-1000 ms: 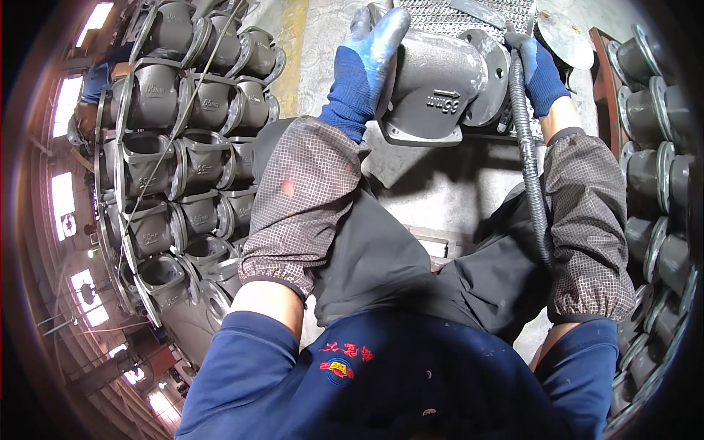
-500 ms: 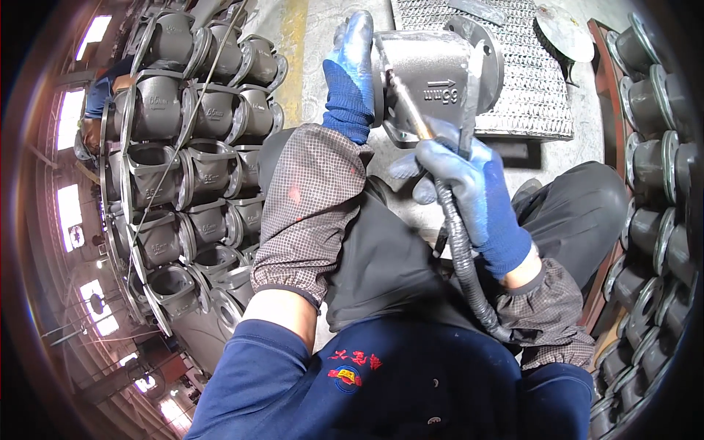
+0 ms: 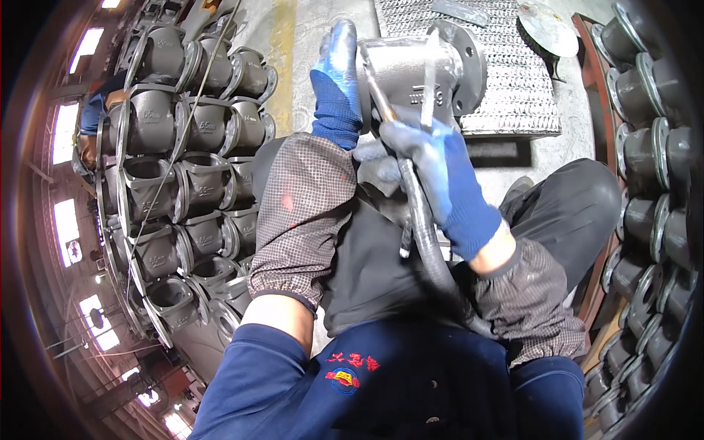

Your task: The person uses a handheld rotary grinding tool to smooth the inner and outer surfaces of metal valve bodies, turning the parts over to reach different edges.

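Observation:
A grey cast-metal valve body (image 3: 407, 70) with round end flanges lies on its side in front of me, its far-right flange (image 3: 469, 67) showing bolt holes. My left hand (image 3: 337, 62), in a blue glove, grips the left flange, its fingers partly hidden. My gloved right hand (image 3: 422, 150) is closed around a slim pencil-shaped air tool (image 3: 383, 99) with a dark hose (image 3: 429, 249) trailing toward my lap. The tool's tip reaches the left flange's inner side. A flat metal bar (image 3: 427, 81), blurred, also passes through the right hand, and its dark lower end sticks out below.
The valve rests by a textured metal bench plate (image 3: 513, 103). A flat grey piece (image 3: 460, 12) and a round disc with dark bristles (image 3: 548, 31) lie on or beside it. Stacked valve bodies (image 3: 150, 187) stand left, more (image 3: 645, 165) right. Another person's arm (image 3: 103, 103) shows far left.
The valve body has turned, its raised markings shifting lower. My right hand has moved left and slightly down with the air tool and bar. The left hand stays on the flange.

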{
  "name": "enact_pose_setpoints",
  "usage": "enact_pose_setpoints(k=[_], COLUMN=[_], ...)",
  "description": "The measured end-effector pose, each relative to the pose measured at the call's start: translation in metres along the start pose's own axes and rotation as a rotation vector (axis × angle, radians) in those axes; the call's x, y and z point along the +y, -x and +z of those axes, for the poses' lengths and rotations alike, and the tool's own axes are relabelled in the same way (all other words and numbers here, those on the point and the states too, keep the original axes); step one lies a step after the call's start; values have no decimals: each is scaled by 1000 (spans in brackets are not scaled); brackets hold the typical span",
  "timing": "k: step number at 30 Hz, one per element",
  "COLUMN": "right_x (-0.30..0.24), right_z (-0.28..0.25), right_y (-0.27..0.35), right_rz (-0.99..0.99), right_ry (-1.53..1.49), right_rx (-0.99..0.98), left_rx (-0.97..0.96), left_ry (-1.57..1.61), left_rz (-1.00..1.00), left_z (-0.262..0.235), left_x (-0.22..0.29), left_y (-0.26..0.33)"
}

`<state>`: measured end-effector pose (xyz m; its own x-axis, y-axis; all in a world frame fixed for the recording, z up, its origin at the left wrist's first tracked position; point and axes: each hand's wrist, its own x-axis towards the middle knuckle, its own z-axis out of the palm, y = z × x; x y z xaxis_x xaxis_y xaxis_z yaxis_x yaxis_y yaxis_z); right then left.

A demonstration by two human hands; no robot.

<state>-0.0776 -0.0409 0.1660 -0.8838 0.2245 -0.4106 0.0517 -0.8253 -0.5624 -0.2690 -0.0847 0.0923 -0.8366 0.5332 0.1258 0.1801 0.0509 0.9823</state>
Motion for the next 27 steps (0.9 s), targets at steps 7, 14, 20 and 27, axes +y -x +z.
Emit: enact_pose_setpoints(k=[7, 14, 20, 27], right_x=[-6, -24, 3, 19], right_z=[-12, -42, -71, -65], right_y=[21, 41, 20, -16], right_rz=[58, -127, -142, -246], right_ry=[138, 391, 247, 143], right_rx=[15, 266, 337, 331], left_rx=[65, 93, 111, 61], left_ry=[145, 262, 332, 214], left_rz=[-176, -55, -250, -221], left_z=[2, -20, -12, -18], left_x=[39, 33, 31, 16], left_y=[0, -20, -28, -39])
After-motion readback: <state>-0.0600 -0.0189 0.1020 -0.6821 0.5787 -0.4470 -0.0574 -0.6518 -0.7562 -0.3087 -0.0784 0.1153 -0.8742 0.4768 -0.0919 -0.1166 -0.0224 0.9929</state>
